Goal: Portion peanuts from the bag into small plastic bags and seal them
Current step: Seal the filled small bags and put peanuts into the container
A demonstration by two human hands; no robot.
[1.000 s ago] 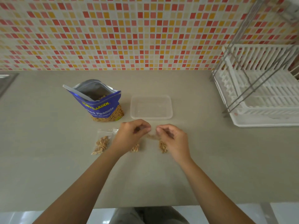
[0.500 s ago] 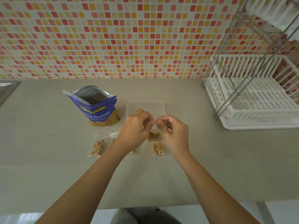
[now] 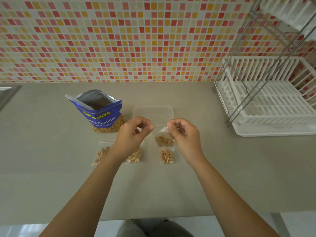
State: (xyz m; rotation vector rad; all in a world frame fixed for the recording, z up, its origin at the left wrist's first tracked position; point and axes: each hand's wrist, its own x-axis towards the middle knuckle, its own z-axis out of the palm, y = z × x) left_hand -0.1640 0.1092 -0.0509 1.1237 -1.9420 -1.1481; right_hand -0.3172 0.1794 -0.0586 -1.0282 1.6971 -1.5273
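An open blue peanut bag (image 3: 100, 115) stands on the grey counter (image 3: 51, 168), left of centre. My left hand (image 3: 133, 134) and my right hand (image 3: 185, 135) hold a small clear plastic bag (image 3: 164, 140) with peanuts just above the counter, each pinching a top corner. The left pinch is hard to make out through the clear film. Three small filled bags lie flat below: one at the left (image 3: 101, 154), one partly under my left wrist (image 3: 134, 157), one beneath the held bag (image 3: 166, 156).
A clear rectangular plastic container (image 3: 153, 111) sits behind my hands. A white dish rack with a metal frame (image 3: 266, 103) fills the right side. A sink edge (image 3: 6, 94) shows at the far left. A tiled wall runs along the back.
My hands have lifted the small bag a little and drawn apart along its top edge. The view has tilted up, and a third filled bag shows below.
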